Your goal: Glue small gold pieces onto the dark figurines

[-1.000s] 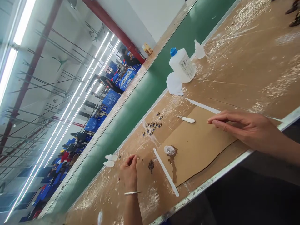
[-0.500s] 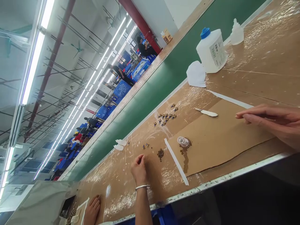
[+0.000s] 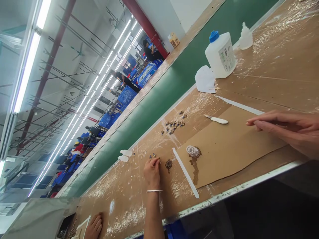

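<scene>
My left hand [image 3: 152, 172], with a white bangle at its wrist, rests low over the table. Its thumb and forefinger pinch together at a small brown piece [image 3: 159, 159], partly hidden by the fingertips. Just right of it lies a pile of small brown pieces [image 3: 168, 165]. Beyond the fingertips are two small blue-and-gold parts [image 3: 152, 155]. Over the right side of a cardboard sheet [image 3: 231, 142] hovers my right hand [image 3: 289, 129]. Its thumb and fingers are closed together; whatever is between them is too small to make out.
On the cardboard stand a small clear cup [image 3: 193, 151], beside a wet stain, and a white-handled knife [image 3: 216, 119]. Behind are several blue-and-gold parts [image 3: 174, 124], a blue-capped bottle [image 3: 221, 56] and small dropper bottles [image 3: 123, 156]. Another person's hand [image 3: 94, 226] lies at lower left.
My left hand has moved slightly up and right, its fingertips now meeting at the lone brown piece. My right hand keeps its pinch. The whole view has shifted slightly left.
</scene>
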### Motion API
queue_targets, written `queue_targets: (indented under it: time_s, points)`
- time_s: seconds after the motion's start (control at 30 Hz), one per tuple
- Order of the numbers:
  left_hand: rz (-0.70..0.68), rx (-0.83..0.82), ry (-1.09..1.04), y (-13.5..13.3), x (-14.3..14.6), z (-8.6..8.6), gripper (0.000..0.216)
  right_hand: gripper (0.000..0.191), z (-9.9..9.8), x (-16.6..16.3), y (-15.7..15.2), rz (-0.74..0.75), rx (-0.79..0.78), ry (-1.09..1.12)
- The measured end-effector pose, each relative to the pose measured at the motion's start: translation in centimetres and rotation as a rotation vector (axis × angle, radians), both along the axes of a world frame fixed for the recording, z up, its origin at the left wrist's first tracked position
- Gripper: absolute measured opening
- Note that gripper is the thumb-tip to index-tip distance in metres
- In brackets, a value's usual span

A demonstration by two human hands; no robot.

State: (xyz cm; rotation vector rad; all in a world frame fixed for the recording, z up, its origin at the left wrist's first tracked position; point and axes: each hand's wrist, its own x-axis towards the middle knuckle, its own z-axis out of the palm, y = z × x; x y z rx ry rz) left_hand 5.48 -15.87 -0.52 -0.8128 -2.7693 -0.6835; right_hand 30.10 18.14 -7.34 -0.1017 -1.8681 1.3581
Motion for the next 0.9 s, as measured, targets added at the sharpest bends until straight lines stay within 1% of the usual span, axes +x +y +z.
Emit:
queue_targets:
  time_s: [0.07, 0.1, 0.13, 0.3, 0.43, 0.5, 0.57, 0.67, 0.73, 0.8, 0.9]
  points:
    - [-0.016, -0.026, 0.029, 0.3, 0.0, 0.0, 0.022, 0.020, 1.0, -0.1, -0.3, -0.302, 0.015, -0.109]
    - [-0.024, -0.037, 0.041, 0.4, 0.0, 0.0, 0.021, 0.014, 1.4, -0.1, -0.4, -0.387, 0.028, -0.148]
    - [-0.033, -0.046, 0.052, 0.5, -0.1, 0.0, 0.021, 0.014, 1.8, -0.1, -0.6, -0.400, 0.043, -0.164]
    - [-0.064, -0.055, 0.065, 0.8, -0.6, -0.1, 0.020, 0.023, 3.0, -0.1, -0.9, -0.404, 0.066, -0.152]
    - [-0.012, -0.002, 0.044, 0.5, -0.3, 0.3, 0.021, 0.024, 3.7, 0.0, -1.0, -0.379, 0.075, -0.159]
    - [0.022, 0.040, 0.002, 0.1, 0.9, 0.7, 0.022, 0.021, 3.9, 0.1, -1.0, -0.370, 0.060, -0.161]
    - [0.030, 0.070, -0.073, -0.3, 2.9, 1.1, 0.023, 0.020, 4.1, 0.1, -1.0, -0.363, 0.035, -0.162]
    - [0.001, 0.076, -0.192, -0.6, 6.4, 1.3, 0.020, 0.020, 4.2, 0.0, -1.2, -0.338, -0.002, -0.162]
    - [-0.011, 0.063, -0.233, -0.5, 8.4, 1.1, 0.019, 0.019, 4.2, 0.0, -1.2, -0.329, -0.025, -0.153]
    - [-0.001, 0.053, -0.235, -0.3, 9.7, 0.8, 0.018, 0.019, 4.2, 0.0, -1.3, -0.312, -0.054, -0.149]
    - [0.027, 0.041, -0.204, 0.0, 10.2, 0.4, 0.017, 0.018, 4.3, 0.0, -1.3, -0.288, -0.091, -0.149]
